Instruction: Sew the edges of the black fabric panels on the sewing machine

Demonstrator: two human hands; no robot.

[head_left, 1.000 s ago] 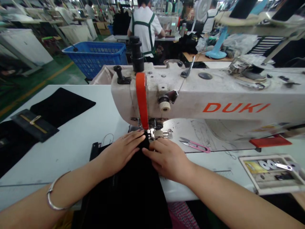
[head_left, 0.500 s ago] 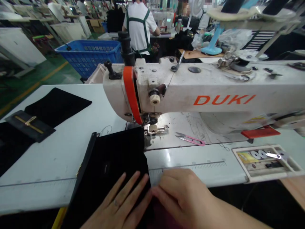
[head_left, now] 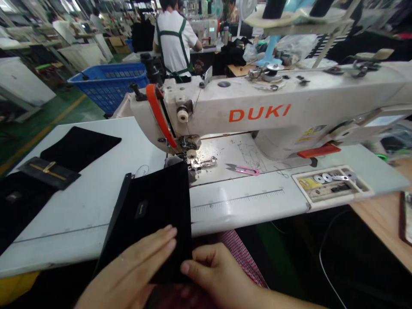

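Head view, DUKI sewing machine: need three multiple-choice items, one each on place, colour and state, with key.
1. Where do the pink-handled thread snips lie?
A. In the bobbin tray
B. Right of the presser foot
C. On the black panels at far left

2. What colour is the plastic crate beyond the table?
A. Red
B. Grey
C. Blue

3. How does the left hand stand?
A. Gripping the snips
B. Lying fingers-out on the black fabric
C. Raised clear of the fabric

1: B, the snips lie just right of the foot.
2: C, the crate's mesh sides show blue.
3: B, the fingers lie along the fabric's lower part.
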